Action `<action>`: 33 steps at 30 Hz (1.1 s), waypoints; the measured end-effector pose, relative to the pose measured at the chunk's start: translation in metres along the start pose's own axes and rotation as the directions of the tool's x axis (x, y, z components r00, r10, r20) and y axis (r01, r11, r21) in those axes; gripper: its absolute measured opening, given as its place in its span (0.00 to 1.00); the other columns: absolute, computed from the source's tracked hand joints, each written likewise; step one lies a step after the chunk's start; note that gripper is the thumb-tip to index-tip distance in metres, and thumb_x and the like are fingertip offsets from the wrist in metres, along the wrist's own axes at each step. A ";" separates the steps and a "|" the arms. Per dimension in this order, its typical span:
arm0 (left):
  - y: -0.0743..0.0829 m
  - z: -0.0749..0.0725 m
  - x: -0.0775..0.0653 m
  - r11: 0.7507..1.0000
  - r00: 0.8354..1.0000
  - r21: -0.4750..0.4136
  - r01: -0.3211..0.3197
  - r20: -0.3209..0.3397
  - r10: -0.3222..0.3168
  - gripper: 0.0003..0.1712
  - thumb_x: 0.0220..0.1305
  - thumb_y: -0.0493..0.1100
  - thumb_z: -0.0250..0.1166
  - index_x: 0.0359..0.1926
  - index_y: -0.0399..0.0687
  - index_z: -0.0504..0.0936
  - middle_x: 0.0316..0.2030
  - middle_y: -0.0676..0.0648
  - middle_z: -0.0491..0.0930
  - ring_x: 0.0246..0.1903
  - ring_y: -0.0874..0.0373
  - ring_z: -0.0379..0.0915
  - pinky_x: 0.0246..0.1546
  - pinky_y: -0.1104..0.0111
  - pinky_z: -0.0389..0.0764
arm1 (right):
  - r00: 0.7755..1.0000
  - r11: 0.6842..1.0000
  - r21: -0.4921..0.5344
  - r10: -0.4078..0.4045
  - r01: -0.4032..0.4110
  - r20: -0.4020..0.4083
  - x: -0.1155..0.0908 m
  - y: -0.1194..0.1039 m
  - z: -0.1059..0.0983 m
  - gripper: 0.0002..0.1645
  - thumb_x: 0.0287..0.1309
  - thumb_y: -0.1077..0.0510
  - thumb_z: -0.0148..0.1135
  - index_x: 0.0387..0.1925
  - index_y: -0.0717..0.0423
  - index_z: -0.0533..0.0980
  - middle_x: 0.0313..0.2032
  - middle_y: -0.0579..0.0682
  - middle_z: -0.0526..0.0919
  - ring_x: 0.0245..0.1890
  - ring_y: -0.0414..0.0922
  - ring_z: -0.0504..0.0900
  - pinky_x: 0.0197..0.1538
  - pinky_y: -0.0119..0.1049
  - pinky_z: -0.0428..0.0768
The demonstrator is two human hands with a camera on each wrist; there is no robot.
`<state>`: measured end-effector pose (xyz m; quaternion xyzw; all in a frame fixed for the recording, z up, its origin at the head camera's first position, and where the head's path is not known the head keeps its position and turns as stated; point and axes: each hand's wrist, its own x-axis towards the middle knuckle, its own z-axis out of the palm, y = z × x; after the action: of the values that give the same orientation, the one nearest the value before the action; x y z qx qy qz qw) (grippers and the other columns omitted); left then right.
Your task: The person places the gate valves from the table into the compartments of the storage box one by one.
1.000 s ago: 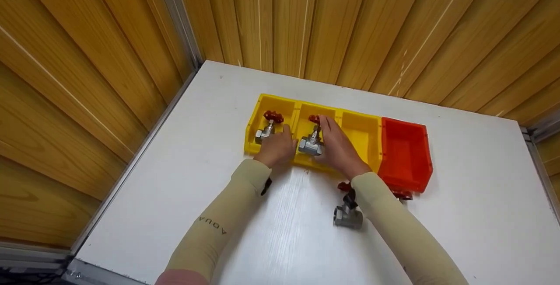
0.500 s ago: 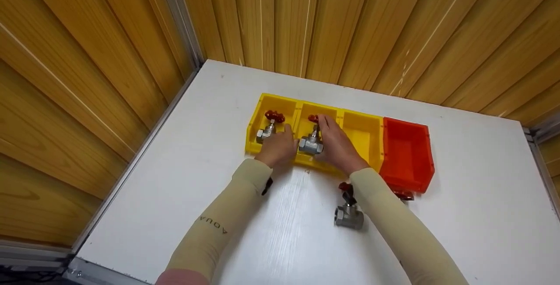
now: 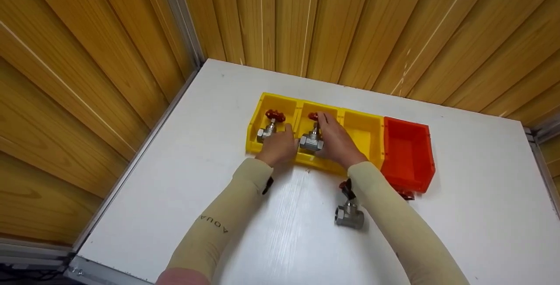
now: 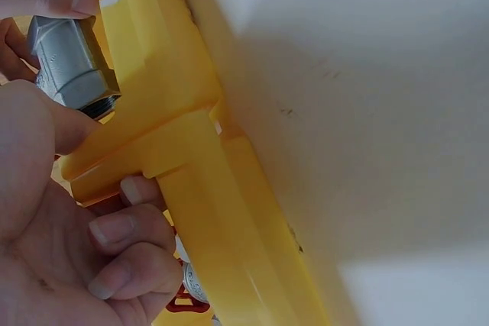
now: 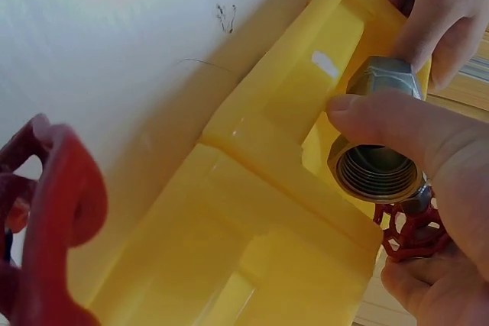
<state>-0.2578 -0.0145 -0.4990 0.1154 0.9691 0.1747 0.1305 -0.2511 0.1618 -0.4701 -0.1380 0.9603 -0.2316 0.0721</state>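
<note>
Steel valve (image 3: pixel 311 142) held at the second yellow bin (image 3: pixel 311 161) from the left, red handwheel (image 3: pixel 313 116) pointing toward the wood-grain wall (image 3: pixel 323 22).
The hex-ended body's long axis runs left to right, its round bore threaded. The right hand (image 3: pixel 337 141) grips it; the left hand (image 3: pixel 278 147), fingers loosely bent, has its thumb at the left end. The bin is smooth plastic.

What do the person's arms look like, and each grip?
A pale cream left sleeve and right sleeve reach the wrists. Dark lettering, apparently AQUA, marks the left one; pink fabric shows at its upper end. A black item sits at the left wrist. Left grip and right grip: no gloves.
</note>
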 end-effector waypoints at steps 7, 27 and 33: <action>0.001 0.000 -0.002 1.000 1.000 -0.016 0.002 -0.010 -0.003 0.29 0.74 0.57 0.46 0.63 0.40 0.58 0.28 0.45 0.77 0.23 0.52 0.74 0.26 0.63 0.74 | 1.000 1.000 -0.023 0.005 -0.005 0.018 0.006 0.007 0.004 0.63 0.42 0.60 0.78 0.74 0.53 0.48 0.71 0.55 0.56 0.67 0.52 0.64 0.69 0.49 0.64; -0.001 0.002 0.000 1.000 1.000 0.011 -0.006 0.000 0.006 0.30 0.74 0.57 0.45 0.63 0.40 0.58 0.31 0.43 0.79 0.27 0.51 0.76 0.33 0.59 0.79 | 0.997 0.994 -0.107 0.002 0.006 0.075 0.022 0.011 0.013 0.61 0.42 0.56 0.79 0.73 0.59 0.51 0.69 0.59 0.61 0.70 0.54 0.61 0.75 0.53 0.40; 0.000 0.002 0.000 1.000 1.000 -0.004 0.019 0.015 -0.019 0.34 0.74 0.58 0.44 0.68 0.39 0.55 0.38 0.41 0.80 0.35 0.48 0.79 0.45 0.56 0.80 | 0.996 0.994 -0.108 0.025 -0.015 0.090 0.026 0.014 0.017 0.62 0.45 0.54 0.77 0.74 0.58 0.49 0.70 0.59 0.61 0.72 0.53 0.59 0.76 0.50 0.35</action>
<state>-0.2569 -0.0140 -0.5003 0.1072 0.9688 0.1745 0.1394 -0.2755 0.1586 -0.4939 -0.1427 0.9683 -0.1724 0.1107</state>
